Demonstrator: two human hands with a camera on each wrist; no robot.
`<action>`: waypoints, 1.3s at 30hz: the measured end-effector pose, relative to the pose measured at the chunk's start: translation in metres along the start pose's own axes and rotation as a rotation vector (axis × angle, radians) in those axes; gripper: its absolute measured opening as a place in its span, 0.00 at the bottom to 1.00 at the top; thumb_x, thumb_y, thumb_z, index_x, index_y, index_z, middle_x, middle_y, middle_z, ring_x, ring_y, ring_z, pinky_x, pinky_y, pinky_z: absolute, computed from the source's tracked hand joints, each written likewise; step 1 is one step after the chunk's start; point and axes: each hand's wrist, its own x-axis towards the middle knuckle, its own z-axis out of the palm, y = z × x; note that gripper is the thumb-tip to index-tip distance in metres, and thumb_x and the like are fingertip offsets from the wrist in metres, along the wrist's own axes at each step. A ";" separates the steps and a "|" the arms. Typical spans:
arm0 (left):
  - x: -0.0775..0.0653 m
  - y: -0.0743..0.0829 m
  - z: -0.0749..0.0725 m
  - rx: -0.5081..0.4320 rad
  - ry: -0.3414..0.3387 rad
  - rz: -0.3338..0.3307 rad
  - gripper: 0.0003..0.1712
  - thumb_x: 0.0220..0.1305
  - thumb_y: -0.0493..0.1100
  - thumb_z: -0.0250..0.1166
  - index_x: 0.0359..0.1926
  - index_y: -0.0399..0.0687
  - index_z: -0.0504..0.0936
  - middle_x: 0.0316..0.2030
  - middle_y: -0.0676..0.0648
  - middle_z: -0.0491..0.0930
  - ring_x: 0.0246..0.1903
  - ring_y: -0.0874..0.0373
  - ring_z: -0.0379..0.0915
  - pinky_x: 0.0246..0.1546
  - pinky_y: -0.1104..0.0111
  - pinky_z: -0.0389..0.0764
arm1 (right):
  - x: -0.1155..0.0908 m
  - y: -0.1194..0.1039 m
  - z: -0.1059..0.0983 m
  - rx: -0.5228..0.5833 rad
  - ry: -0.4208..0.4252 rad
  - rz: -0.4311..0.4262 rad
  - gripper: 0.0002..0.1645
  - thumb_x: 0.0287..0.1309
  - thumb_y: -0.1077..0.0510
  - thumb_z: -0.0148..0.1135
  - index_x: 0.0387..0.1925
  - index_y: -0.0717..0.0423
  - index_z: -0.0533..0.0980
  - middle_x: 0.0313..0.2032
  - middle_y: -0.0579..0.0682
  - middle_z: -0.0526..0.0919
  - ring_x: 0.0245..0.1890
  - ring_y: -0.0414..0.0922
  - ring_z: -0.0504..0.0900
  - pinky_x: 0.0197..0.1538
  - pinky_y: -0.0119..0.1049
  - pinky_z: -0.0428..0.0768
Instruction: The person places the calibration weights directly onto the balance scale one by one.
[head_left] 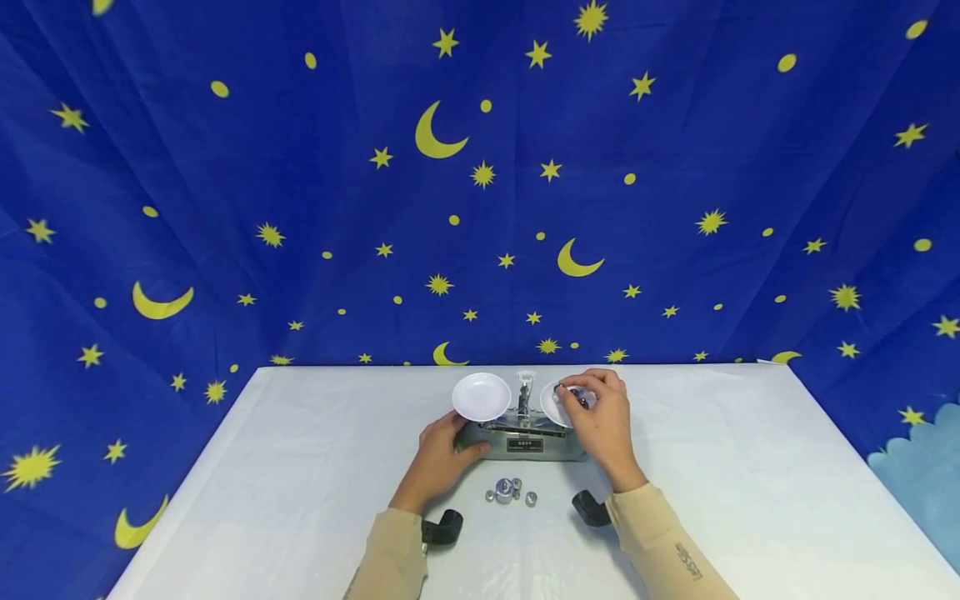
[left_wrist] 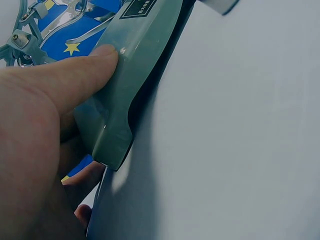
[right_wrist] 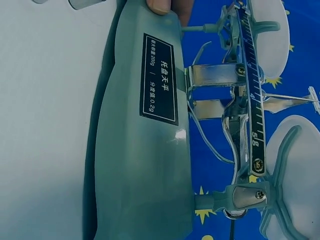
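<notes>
A pan balance with a grey-green base (head_left: 558, 451) stands on the table, its label facing me. My left hand (head_left: 438, 462) grips the base's left end, the thumb (left_wrist: 95, 67) on the front face and the other fingers behind. The left white pan (head_left: 482, 397) holds nothing. Over the right white pan (head_left: 553, 410), my right hand (head_left: 606, 421) pinches a small shiny metal piece (head_left: 558, 389) between thumb and fingertips. Several dark shiny pieces (head_left: 582, 402) lie in that pan, partly hidden by the hand. The graduated beam (right_wrist: 251, 92) shows in the right wrist view.
Several silver metal weights (head_left: 504, 490) of different sizes stand on the white table (head_left: 300, 467) in front of the balance. Black wrist-camera mounts (head_left: 592, 508) sit by both sleeves. A blue star-and-moon curtain (head_left: 510, 208) hangs behind the table's far edge.
</notes>
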 end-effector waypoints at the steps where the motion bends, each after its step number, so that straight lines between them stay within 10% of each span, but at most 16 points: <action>1: 0.000 0.000 0.000 0.000 -0.001 -0.005 0.38 0.62 0.51 0.71 0.69 0.41 0.73 0.67 0.41 0.72 0.68 0.44 0.65 0.72 0.44 0.52 | 0.000 0.000 0.000 0.000 0.001 -0.006 0.08 0.55 0.62 0.72 0.36 0.62 0.86 0.44 0.59 0.78 0.50 0.56 0.72 0.55 0.49 0.68; 22: -0.002 -0.001 0.003 -0.007 -0.012 -0.014 0.38 0.62 0.51 0.70 0.69 0.40 0.72 0.68 0.40 0.71 0.69 0.44 0.64 0.71 0.42 0.52 | -0.003 -0.018 -0.032 0.085 0.004 -0.037 0.08 0.57 0.61 0.72 0.40 0.58 0.86 0.40 0.52 0.84 0.41 0.46 0.76 0.43 0.38 0.71; 39: 0.000 -0.001 -0.001 0.014 -0.007 0.002 0.38 0.62 0.51 0.71 0.68 0.39 0.73 0.67 0.39 0.71 0.68 0.42 0.65 0.70 0.41 0.55 | -0.030 -0.037 -0.018 0.135 -0.093 -0.110 0.09 0.54 0.64 0.74 0.37 0.49 0.87 0.38 0.44 0.82 0.39 0.46 0.77 0.42 0.39 0.76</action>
